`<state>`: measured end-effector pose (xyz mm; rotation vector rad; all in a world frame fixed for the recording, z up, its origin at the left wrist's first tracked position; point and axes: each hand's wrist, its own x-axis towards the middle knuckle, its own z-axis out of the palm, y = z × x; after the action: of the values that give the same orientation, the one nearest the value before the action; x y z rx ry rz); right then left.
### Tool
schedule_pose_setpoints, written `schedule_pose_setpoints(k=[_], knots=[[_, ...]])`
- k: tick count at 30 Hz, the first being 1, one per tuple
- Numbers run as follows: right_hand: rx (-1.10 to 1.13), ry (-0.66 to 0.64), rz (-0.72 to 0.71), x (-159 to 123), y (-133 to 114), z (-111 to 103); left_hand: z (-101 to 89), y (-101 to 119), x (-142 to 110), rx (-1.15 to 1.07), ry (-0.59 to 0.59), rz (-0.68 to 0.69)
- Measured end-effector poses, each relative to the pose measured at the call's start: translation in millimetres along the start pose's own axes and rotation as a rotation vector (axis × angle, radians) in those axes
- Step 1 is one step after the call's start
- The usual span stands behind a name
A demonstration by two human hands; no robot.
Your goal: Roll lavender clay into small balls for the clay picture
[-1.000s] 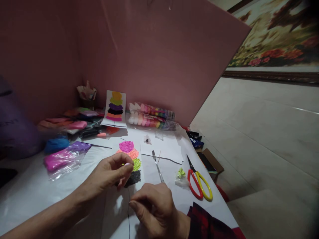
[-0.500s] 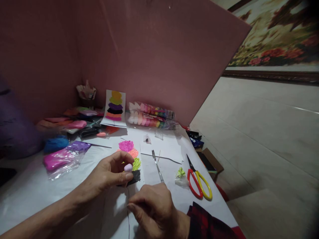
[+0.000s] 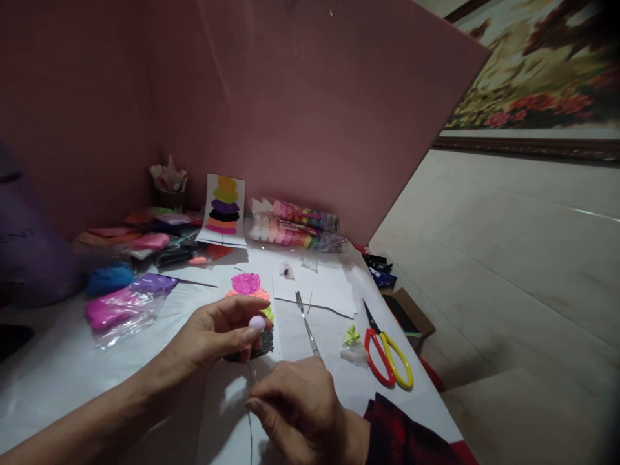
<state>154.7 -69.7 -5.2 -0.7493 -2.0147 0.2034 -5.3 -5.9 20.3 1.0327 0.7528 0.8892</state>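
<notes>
My left hand [image 3: 227, 329] is closed in a pinch around a small lavender ball of modelling clay [image 3: 256, 323], holding it between thumb and fingers. It hovers over a sheet with textured clay shapes: a magenta patch [image 3: 245, 283], with orange, lime and dark grey ones partly hidden behind the hand. Close by on the right, my right hand [image 3: 300, 403] has its thumb and index finger pressed together; what they hold, if anything, is hidden. A thin dark line [image 3: 250, 433] runs down past those fingertips; whether it is wire or drawn, I cannot tell.
A metal tool [image 3: 307, 323] lies ahead of my right hand. Farther right are a lime clay bag [image 3: 352, 342] and red-and-yellow-handled scissors [image 3: 387, 355]. A card with coloured layers [image 3: 223, 210] stands behind, beside bagged clay [image 3: 293, 226]. More clay packets [image 3: 121, 307] lie left.
My left hand has shifted slightly right with the lavender clay ball, and its fingers have moved around it. My right hand has stayed almost where it was.
</notes>
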Motion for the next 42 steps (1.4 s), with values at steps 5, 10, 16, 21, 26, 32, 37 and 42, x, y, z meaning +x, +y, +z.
schedule_pose_setpoints(k=[5,10,16,21,26,32,37,42], knots=[[-0.01,0.003,-0.011,-2.0,1.7,0.8,-2.3,-2.2,1.7,0.032,-0.054,0.056],[-0.003,-0.006,-0.016,-2.2,1.8,1.5,2.5,2.4,-2.3,0.094,-0.001,0.021],[-0.022,-0.016,-0.04,0.4,-0.4,0.0,1.2,2.2,-2.0,0.001,-0.022,-0.044],[-0.024,-0.029,-0.043,0.6,-0.3,-0.9,-2.6,-1.6,0.6,0.032,-0.032,-0.013],[-0.038,-0.021,-0.045,-1.7,1.4,0.0,-4.1,-2.5,1.7,0.063,-0.049,0.047],[-0.037,-0.02,-0.047,-1.9,0.7,0.9,2.7,3.1,-1.7,0.094,-0.001,0.038],[-0.058,-0.004,-0.076,-1.5,0.8,1.9,-3.7,0.6,-0.4,0.116,0.018,0.058],[-0.072,0.043,-0.121,-2.2,1.4,3.1,-7.5,0.3,1.8,0.127,0.022,0.117]])
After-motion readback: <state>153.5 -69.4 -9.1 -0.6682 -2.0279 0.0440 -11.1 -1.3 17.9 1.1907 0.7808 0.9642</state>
